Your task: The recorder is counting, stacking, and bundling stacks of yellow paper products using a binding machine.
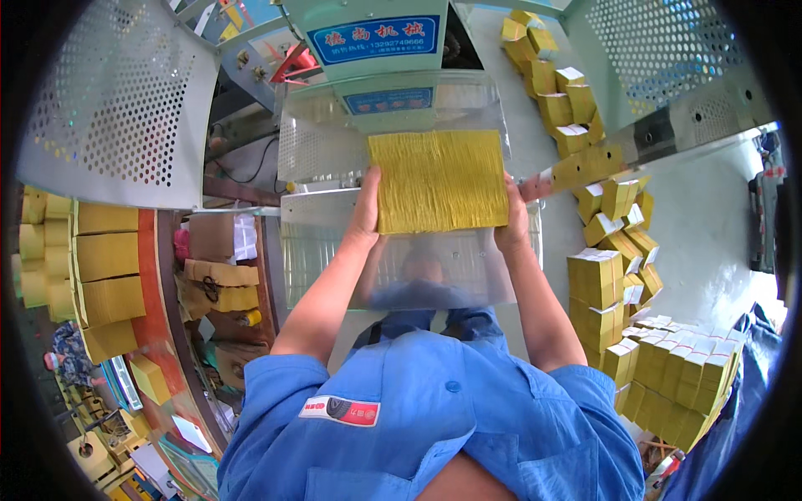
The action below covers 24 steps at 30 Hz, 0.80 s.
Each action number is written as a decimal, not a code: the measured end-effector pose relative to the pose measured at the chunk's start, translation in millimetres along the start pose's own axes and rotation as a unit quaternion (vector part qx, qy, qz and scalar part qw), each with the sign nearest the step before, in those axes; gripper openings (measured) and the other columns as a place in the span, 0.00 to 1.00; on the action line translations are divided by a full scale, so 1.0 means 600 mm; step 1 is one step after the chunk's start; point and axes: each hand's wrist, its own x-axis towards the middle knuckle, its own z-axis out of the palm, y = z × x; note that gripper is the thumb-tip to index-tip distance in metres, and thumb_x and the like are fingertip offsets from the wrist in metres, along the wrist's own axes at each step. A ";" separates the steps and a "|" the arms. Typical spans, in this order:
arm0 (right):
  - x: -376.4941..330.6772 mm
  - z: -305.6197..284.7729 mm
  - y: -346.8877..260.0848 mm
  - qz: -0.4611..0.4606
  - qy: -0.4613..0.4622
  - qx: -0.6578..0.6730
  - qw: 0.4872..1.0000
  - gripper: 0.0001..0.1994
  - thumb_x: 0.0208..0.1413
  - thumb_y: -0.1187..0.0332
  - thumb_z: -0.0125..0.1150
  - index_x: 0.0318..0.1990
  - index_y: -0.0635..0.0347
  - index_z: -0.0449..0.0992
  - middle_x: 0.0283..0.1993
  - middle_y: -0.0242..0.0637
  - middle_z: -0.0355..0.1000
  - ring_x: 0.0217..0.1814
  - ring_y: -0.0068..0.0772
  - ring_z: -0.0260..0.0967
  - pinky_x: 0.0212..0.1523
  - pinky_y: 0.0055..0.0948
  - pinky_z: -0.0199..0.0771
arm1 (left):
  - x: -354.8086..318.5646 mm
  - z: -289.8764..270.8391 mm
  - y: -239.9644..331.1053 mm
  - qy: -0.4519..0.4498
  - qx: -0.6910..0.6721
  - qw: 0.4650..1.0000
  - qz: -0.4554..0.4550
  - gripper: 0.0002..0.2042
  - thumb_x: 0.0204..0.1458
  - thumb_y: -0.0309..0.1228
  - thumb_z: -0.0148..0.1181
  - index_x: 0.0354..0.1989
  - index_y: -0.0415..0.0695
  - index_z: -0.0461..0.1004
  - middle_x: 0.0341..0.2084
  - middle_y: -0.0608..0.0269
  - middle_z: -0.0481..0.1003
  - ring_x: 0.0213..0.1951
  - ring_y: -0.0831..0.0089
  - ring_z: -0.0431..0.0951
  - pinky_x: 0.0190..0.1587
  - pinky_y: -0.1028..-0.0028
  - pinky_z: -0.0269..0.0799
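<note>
A thick stack of yellow paper sheets (439,181), its ridged edges facing up, is held level between my two hands. My left hand (368,204) grips its left end, the thumb along the side. On the opposite end my right hand (512,215) presses in the same way. Both hands are closed on the stack, and their fingers are partly hidden beneath or behind it. Below and around the stack is a shiny metal machine table (334,259), which mirrors my arms and shirt. Whether the stack touches the metal I cannot tell.
Ahead stands a pale green machine (376,63) with a blue label. Perforated metal guards (125,108) flank it, and a metal bar (660,134) crosses at right. Tied yellow paper bundles (597,280) are piled on the right floor. A red-brown bench (154,284) with more paper blocks runs along the left.
</note>
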 end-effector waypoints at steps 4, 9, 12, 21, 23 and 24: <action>0.008 -0.002 0.004 0.023 0.039 0.004 0.999 0.26 0.65 0.54 0.45 0.64 0.62 0.64 0.58 0.31 0.66 0.61 0.26 0.61 0.63 0.28 0.58 | 0.020 -0.006 0.003 -0.024 -0.031 0.999 -0.025 0.32 0.60 0.50 0.51 0.65 0.40 0.57 0.58 0.58 0.66 0.58 0.67 0.67 0.60 0.68 0.65; 0.007 -0.005 0.004 -0.008 -0.001 -0.019 1.000 0.27 0.66 0.52 0.43 0.65 0.62 0.62 0.61 0.33 0.64 0.63 0.28 0.60 0.65 0.30 0.55 | 0.024 -0.013 0.010 -0.013 0.082 0.995 0.059 0.32 0.61 0.48 0.50 0.67 0.39 0.55 0.61 0.59 0.64 0.61 0.66 0.64 0.63 0.68 0.59; 0.007 -0.006 0.006 -0.045 -0.022 -0.028 0.998 0.28 0.67 0.51 0.40 0.66 0.62 0.60 0.64 0.35 0.62 0.66 0.30 0.57 0.67 0.32 0.52 | 0.009 -0.011 0.010 0.015 0.116 0.987 0.106 0.32 0.61 0.50 0.50 0.67 0.41 0.56 0.61 0.60 0.63 0.63 0.69 0.61 0.64 0.68 0.58; 0.021 -0.028 0.012 -0.034 -0.036 -0.069 0.996 0.32 0.65 0.48 0.40 0.68 0.63 0.58 0.66 0.36 0.58 0.69 0.30 0.53 0.69 0.32 0.50 | -0.018 0.009 -0.008 0.037 0.072 0.996 0.028 0.28 0.60 0.40 0.49 0.67 0.41 0.56 0.60 0.61 0.65 0.62 0.71 0.63 0.64 0.70 0.56; 0.025 -0.027 0.012 -0.033 -0.051 -0.034 0.998 0.32 0.65 0.49 0.41 0.68 0.63 0.59 0.67 0.35 0.57 0.69 0.30 0.52 0.69 0.32 0.49 | -0.017 0.012 -0.009 0.043 0.066 0.996 0.033 0.27 0.60 0.41 0.49 0.65 0.41 0.58 0.58 0.62 0.66 0.60 0.71 0.65 0.62 0.69 0.58; 0.025 -0.026 0.011 -0.036 -0.039 -0.040 0.998 0.32 0.65 0.49 0.41 0.68 0.63 0.59 0.67 0.35 0.57 0.69 0.30 0.52 0.69 0.32 0.49 | -0.017 0.011 -0.009 0.045 0.060 0.996 0.049 0.26 0.61 0.41 0.49 0.64 0.40 0.60 0.57 0.62 0.68 0.59 0.71 0.67 0.61 0.68 0.60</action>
